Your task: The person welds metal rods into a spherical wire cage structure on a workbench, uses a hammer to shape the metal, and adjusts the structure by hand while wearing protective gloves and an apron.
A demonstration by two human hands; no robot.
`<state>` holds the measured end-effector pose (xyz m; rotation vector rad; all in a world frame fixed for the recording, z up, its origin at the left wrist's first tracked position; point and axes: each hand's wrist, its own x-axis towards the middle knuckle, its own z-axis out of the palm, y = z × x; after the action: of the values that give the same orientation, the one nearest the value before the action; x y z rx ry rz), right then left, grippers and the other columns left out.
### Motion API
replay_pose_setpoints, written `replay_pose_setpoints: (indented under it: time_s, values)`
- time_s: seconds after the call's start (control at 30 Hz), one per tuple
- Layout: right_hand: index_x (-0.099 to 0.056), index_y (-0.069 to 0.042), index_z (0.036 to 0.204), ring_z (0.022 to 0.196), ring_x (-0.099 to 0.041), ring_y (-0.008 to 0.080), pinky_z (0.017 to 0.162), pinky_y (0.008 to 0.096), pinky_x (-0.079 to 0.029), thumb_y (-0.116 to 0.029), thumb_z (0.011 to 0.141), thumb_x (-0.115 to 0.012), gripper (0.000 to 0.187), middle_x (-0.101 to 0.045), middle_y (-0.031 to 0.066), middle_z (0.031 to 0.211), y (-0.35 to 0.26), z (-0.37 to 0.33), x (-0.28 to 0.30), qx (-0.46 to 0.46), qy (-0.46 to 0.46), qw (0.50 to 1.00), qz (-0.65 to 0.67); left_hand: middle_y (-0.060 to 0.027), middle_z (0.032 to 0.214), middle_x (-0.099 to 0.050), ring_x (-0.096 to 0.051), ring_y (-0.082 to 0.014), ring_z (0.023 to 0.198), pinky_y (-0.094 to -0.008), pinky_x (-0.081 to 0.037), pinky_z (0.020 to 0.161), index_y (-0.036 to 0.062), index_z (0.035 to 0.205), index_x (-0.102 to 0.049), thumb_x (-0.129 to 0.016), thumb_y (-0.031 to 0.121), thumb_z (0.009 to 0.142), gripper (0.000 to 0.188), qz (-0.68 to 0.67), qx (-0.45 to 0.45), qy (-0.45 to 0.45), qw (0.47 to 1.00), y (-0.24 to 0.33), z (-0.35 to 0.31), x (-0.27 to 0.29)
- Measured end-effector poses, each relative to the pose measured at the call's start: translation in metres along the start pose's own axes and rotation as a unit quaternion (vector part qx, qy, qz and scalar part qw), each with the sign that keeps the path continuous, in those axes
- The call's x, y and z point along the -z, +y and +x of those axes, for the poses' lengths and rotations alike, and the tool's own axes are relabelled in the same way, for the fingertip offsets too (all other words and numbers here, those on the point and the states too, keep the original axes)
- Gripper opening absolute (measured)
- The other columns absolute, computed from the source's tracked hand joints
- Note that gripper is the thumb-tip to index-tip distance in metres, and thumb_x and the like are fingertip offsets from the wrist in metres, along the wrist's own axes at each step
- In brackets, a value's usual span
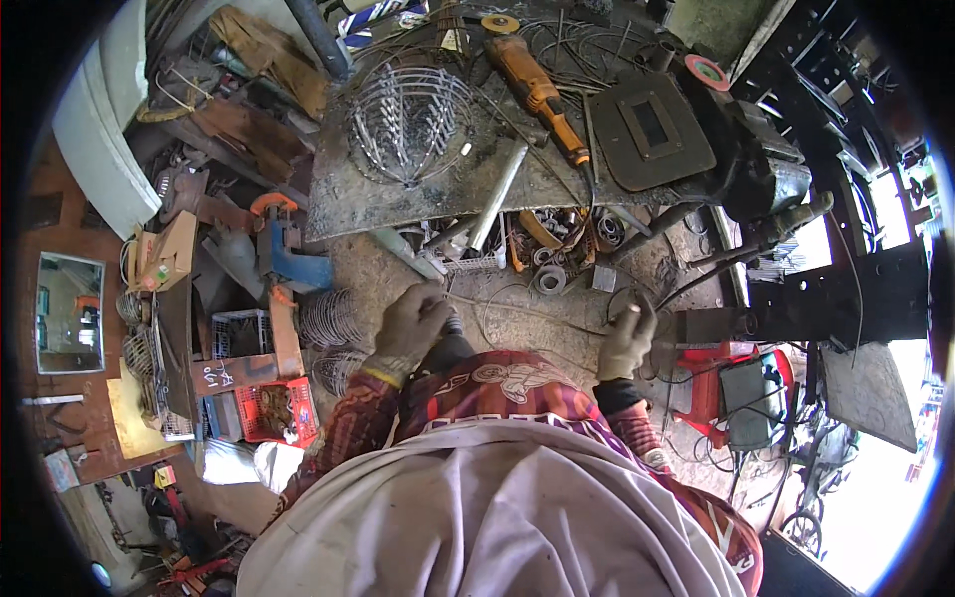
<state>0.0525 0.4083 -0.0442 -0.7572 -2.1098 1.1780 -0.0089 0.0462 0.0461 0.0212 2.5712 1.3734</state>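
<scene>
Both of my hands wear pale, soiled work gloves and are held in front of my body, short of the metal work table point(333, 204). My left hand point(408, 330) is closed, fingers curled; whatever may be in it is hidden. To the right, my right hand point(628, 340) is also closed, with its thumb and fingers drawn together, and I cannot make out anything in it. A dark cable runs close by it. On the table ahead stands a round cage of bent metal wire point(410, 124). An orange angle grinder point(537, 92) lies beside it, then a dark welding shield point(652, 131).
A blue vise point(296, 264) and stacked wire rings point(333, 320) are at left, near a red basket point(277, 411). A welding electrode holder point(801, 214) juts out at right, above a red plastic chair point(701, 398). Metal rings point(549, 280) and scrap lie under the table edge.
</scene>
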Motion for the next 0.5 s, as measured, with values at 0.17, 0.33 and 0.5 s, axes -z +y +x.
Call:
replay_pose_setpoints:
  time_s: [0.17,0.33,0.5]
  values:
    - [-0.065,-0.007,0.130,0.097,-0.068,0.0316,0.085,0.0419,-0.055,-0.021,0.090,-0.071,0.043,-0.068,0.0162,0.109,-0.143,0.042,-0.039,0.211,-0.169,0.963,-0.011,-0.0076,0.097,-0.070,-0.068,-0.0148,0.089,-0.0322,-0.057,0.078,0.0001,0.115,-0.065,-0.070,0.035,0.097,0.039,-0.145,0.088,-0.070,0.983,0.091,0.053,-0.007]
    - [-0.066,-0.011,0.129,0.103,-0.067,0.0385,0.084,0.0471,-0.055,-0.024,0.089,-0.070,0.042,-0.068,0.0176,0.112,-0.197,0.096,-0.095,0.276,-0.195,0.911,-0.236,-0.0058,0.088,-0.068,-0.068,-0.0181,0.074,-0.0391,-0.062,0.066,0.0078,0.104,-0.067,-0.066,0.037,0.099,0.030,-0.460,0.286,-0.235,0.807,0.064,0.100,-0.025]
    - [-0.068,-0.017,0.120,0.093,-0.071,0.0401,0.076,0.0518,-0.057,-0.036,0.095,-0.062,0.032,-0.073,0.0176,0.097,-0.200,0.110,-0.132,0.196,-0.269,0.841,-0.426,-0.0072,0.092,-0.070,-0.069,-0.0191,0.072,-0.0365,-0.062,0.068,0.0047,0.112,-0.064,-0.068,0.041,0.099,0.039,-0.429,0.281,-0.302,0.804,0.060,0.114,-0.006]
